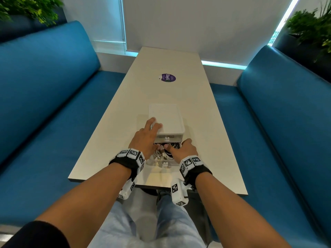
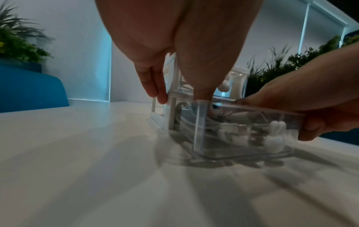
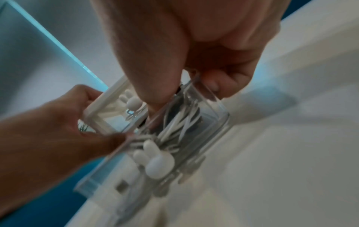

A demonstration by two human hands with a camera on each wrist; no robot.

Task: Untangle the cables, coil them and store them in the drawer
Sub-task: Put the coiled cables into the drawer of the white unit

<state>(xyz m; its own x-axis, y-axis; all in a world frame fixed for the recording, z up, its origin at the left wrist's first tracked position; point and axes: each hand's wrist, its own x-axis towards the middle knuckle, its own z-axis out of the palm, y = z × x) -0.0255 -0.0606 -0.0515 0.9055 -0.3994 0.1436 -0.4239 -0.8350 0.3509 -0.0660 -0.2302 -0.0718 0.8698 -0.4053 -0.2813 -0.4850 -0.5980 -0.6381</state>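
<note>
While the small drawer unit (image 1: 165, 119) stands on the white table (image 1: 111, 108) near the person's edge, its lower drawer (image 2: 242, 130) is pulled out toward the person. The unit's long axis runs along the length of the table, away from the person, and the open drawer continues this same line, with its front face and white rabbit-shaped knob (image 2: 274, 136) pointing back to the person. The drawer is of clear plastic, and the upper drawer, with its own rabbit knob (image 3: 132, 100), sits closed in the white frame.

The cables (image 3: 178, 126) lie inside the open drawer, white ones and black ones together, with some white plugs near the front wall. They look bundled, but the views are too blurred to tell how neatly they are coiled.

The left hand (image 1: 146, 135) rests on the near left corner of the unit's lid. Its fingers (image 2: 153, 86) are nearly straight and lie against the top and the left side of the frame, and the thumb reaches down to the rim of the open drawer; it does not grasp anything.

The right hand (image 1: 182, 149) is at the right side of the open drawer. Its fingers (image 3: 223, 83) are curled over the right wall from outside, and the thumb goes inside the drawer on top of the cables, so this hand pinches the drawer wall.

A round purple sticker (image 1: 168, 78) is on the table further away. Blue benches (image 1: 44, 104) stand along both sides of the table.
</note>
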